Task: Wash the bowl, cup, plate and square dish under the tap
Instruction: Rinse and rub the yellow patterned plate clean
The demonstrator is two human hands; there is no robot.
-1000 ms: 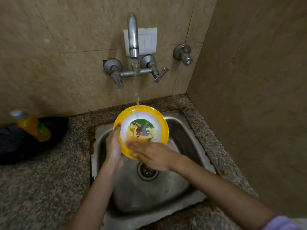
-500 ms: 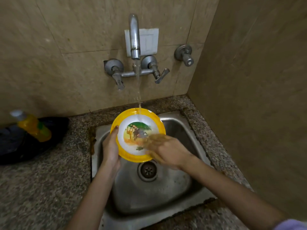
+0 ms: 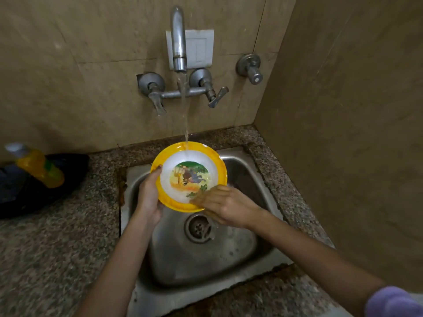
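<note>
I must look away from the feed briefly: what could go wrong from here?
1. The left hand grips the wet yellow-rimmed round bowl by one edge only, while the right hand rubs inside it; it could slip into the steel sink.
2. The water stream strikes the bowl's far rim, so it may splash toward the white switch plate behind the tap.

A home kitchen corner: steel sink point(image 3: 240, 243) set in granite counter point(image 3: 57, 236), wall tap point(image 3: 179, 42) on tile.
</note>
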